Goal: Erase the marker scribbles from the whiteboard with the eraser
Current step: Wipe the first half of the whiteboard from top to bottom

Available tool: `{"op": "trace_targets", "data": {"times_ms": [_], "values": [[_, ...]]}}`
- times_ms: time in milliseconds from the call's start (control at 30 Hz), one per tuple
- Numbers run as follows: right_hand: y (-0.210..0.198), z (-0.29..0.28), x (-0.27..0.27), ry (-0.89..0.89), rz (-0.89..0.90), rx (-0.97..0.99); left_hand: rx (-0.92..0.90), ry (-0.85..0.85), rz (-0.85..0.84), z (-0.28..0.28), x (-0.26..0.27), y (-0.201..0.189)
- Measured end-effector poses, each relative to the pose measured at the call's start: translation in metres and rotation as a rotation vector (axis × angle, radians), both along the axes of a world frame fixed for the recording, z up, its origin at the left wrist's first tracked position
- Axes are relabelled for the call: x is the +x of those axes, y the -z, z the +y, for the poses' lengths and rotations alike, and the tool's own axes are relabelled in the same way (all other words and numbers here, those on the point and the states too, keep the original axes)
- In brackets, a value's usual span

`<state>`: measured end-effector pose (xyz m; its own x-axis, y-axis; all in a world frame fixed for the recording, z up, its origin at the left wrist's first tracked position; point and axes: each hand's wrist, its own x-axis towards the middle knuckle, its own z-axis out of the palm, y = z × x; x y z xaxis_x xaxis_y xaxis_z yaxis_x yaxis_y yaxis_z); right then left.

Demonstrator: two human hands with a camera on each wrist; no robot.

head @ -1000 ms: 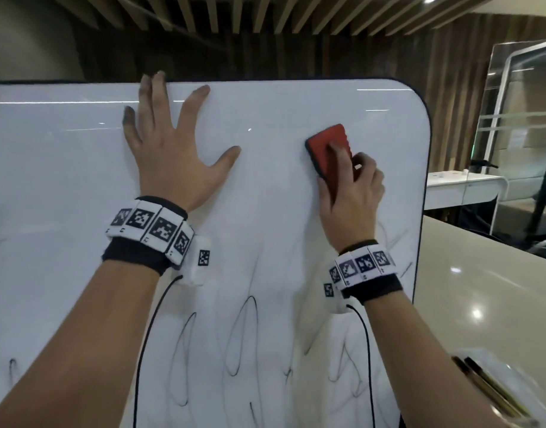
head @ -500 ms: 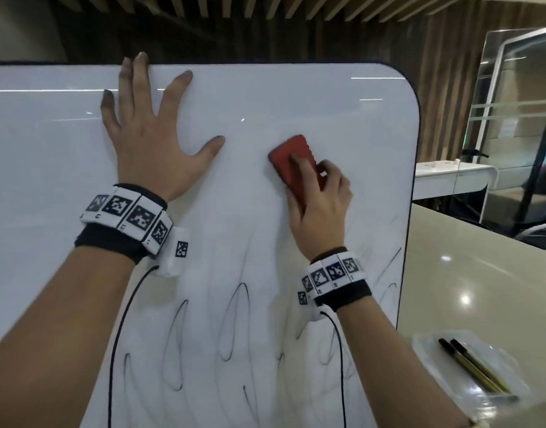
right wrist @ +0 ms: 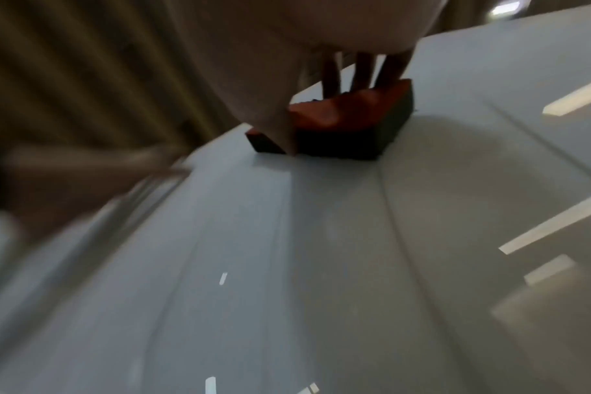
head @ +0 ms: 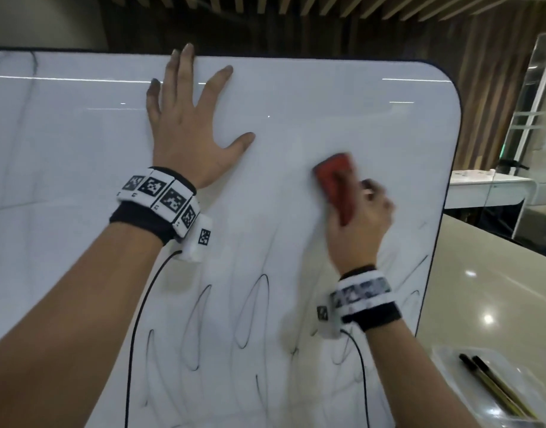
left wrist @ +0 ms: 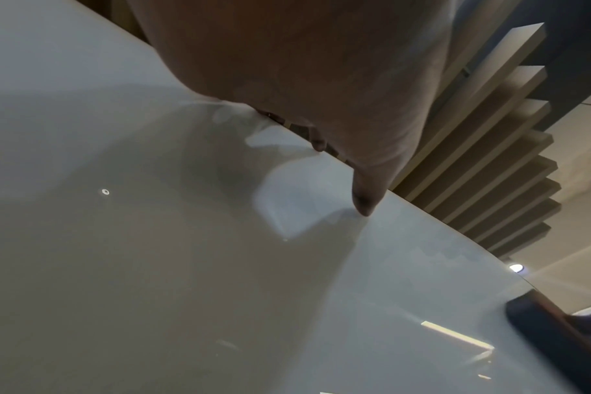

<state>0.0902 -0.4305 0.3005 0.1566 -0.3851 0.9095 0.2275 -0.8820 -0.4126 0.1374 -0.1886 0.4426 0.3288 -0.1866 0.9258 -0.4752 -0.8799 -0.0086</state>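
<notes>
A white whiteboard [head: 327,97] stands upright before me, its upper half wiped and black looping scribbles [head: 253,310] across its lower half. My right hand [head: 358,220] grips a red eraser [head: 335,183] with a dark felt base and holds it flat against the board right of centre; it is motion-blurred. In the right wrist view the eraser [right wrist: 348,125] sits on the board under my fingers. My left hand [head: 185,131] lies flat with fingers spread on the board near its top edge. In the left wrist view my left hand [left wrist: 321,93] presses the board [left wrist: 186,266].
A beige counter [head: 488,298] runs along the right of the board. A clear tray [head: 451,359] with two dark markers [head: 494,384] sits on it at the lower right. Behind stand a white desk [head: 488,186], glass partitions and a dark slatted wall.
My right hand has swept the eraser down and to the left across the board. My left hand has stayed flat in place. The head view has shifted left.
</notes>
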Motion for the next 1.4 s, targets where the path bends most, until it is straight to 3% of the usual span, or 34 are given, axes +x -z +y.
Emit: {"op": "trace_targets", "data": {"times_ms": [100, 167, 233, 333, 400, 433, 500, 600, 667, 700, 833, 900, 967, 1067, 1133, 1200, 1333, 1400], "values": [[-0.030, -0.027, 0.002, -0.009, -0.083, 0.374, 0.060, 0.008, -0.001, 0.010, -0.002, 0.005], [-0.024, -0.007, 0.007, 0.004, -0.084, 0.366, 0.103, 0.005, -0.002, 0.019, -0.002, 0.020], [0.007, 0.030, 0.009, -0.046, -0.058, 0.144, 0.151, -0.031, -0.002, 0.027, -0.002, 0.037], [0.072, 0.071, 0.008, -0.113, 0.073, -0.396, 0.206, -0.072, 0.035, 0.035, -0.003, 0.048], [0.079, 0.071, 0.006, -0.128, 0.111, -0.574, 0.230, -0.027, 0.048, 0.043, -0.006, 0.047], [0.067, 0.068, 0.005, -0.129, 0.094, -0.559, 0.226, 0.023, 0.049, 0.048, -0.009, 0.046], [0.031, 0.059, 0.007, -0.100, -0.005, -0.335, 0.172, 0.091, 0.039, 0.063, -0.012, 0.046], [-0.024, 0.042, 0.014, -0.088, -0.117, 0.089, -0.035, -0.050, 0.003, 0.091, -0.014, 0.057], [-0.022, 0.058, 0.018, -0.083, -0.118, 0.130, -0.093, -0.149, 0.037, 0.108, -0.012, 0.069], [-0.006, 0.072, 0.019, -0.090, -0.098, 0.040, -0.060, -0.190, 0.051, 0.114, -0.010, 0.074], [0.094, 0.123, 0.017, -0.199, 0.087, -0.619, 0.033, -0.221, 0.056, 0.124, -0.004, 0.079], [0.092, 0.121, 0.018, -0.227, 0.127, -0.777, 0.028, -0.193, 0.058, 0.126, -0.003, 0.080], [0.056, 0.119, 0.019, -0.212, 0.087, -0.705, 0.020, -0.157, 0.035, 0.128, -0.002, 0.082], [-0.011, 0.114, 0.024, -0.179, -0.022, -0.344, -0.025, -0.092, 0.018, 0.128, 0.000, 0.084], [-0.024, 0.124, 0.027, -0.163, -0.072, -0.189, -0.038, -0.080, 0.018, 0.128, 0.000, 0.085], [0.005, 0.145, 0.029, -0.172, -0.051, -0.303, -0.026, -0.086, 0.022, 0.128, 0.000, 0.085], [0.106, 0.167, 0.023, -0.265, 0.173, -0.883, 0.008, -0.132, 0.031, 0.130, -0.001, 0.085], [0.091, 0.162, 0.023, -0.256, 0.183, -0.939, 0.015, -0.162, 0.019, 0.131, -0.001, 0.088]]}}
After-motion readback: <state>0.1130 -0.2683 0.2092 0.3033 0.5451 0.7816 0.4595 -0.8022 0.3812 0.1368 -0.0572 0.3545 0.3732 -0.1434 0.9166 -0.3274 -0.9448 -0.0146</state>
